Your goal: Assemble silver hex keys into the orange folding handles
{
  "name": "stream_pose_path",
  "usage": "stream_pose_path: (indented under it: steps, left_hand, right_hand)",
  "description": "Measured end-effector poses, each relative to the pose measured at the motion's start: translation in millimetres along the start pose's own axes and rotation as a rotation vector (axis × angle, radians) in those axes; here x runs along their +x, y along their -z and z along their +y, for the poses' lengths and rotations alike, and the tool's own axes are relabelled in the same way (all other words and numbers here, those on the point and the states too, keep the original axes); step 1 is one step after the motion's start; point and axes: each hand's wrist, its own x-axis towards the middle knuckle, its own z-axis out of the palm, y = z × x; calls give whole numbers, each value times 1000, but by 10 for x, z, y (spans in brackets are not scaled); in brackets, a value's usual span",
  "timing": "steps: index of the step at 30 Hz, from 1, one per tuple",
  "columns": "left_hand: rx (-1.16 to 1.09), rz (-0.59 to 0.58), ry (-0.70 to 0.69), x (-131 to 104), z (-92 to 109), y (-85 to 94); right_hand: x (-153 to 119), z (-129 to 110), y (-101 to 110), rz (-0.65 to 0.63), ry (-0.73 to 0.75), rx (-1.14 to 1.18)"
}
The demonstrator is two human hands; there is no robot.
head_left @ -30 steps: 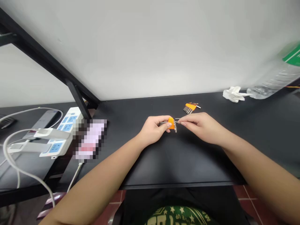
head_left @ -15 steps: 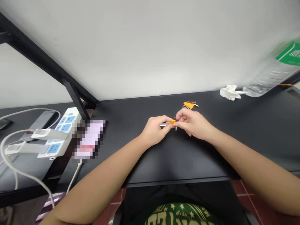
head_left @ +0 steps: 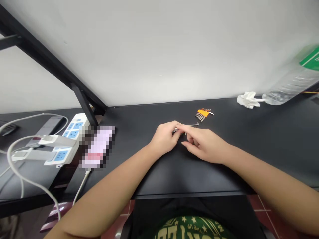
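My left hand (head_left: 165,137) is closed around thin metal hex keys (head_left: 174,130) low over the black desk. My right hand (head_left: 203,142) meets it, index finger laid over the left fingertips, thumb apart below; nothing shows held in it. The orange holder seen in the left hand earlier is hidden behind the fingers. One L-shaped key (head_left: 193,125) sticks out beyond the hands, its bent end to the right. Further back on the desk lies a second orange holder (head_left: 203,113) with several metal keys in it.
On the left are a blurred-out phone (head_left: 98,146) on a white cable and a white power strip (head_left: 72,136) with plugs. Crumpled tissue (head_left: 249,100) and a clear plastic bottle (head_left: 286,89) stand at the back right. A black frame bar (head_left: 84,103) rises at the left.
My right hand has moved down and opened its thumb from the pinch at the orange holder. The long L-shaped key now shows behind the fingers. The view has shifted slightly.
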Motion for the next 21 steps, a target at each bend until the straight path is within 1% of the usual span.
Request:
stream_pose_path:
  steps: [2,3,4,5,7,10,13,18,21]
  left_hand:
    - [-73,13,59,6,-15,2]
    - [-133,13,101,11,-28,0]
    - [-209,13,145,17,-42,-3]
    - [-296,18,184,24,-59,-8]
    - [-459,45,233,42,-90,-20]
    - [-598,101,261,66,-115,-32]
    - [-641,124,268,74,-106,-33]
    - [-668,137,272,68,-88,-38]
    - [-651,145,285,72,-99,-49]
  right_hand:
    - [-17,71,72,36,-6,-66]
    - [-19,141,107,86,-34,-124]
    - [-17,227,139,136,-82,-197]
    - [-13,323,164,150,-152,-281]
    - [1,501,191,95,-250,-410]
    - [30,631,186,-60,-295,-443]
    - [67,576,164,-134,-297,-459]
    - [79,399,155,-245,-379,-599]
    - [57,362,156,-256,-383,-624]
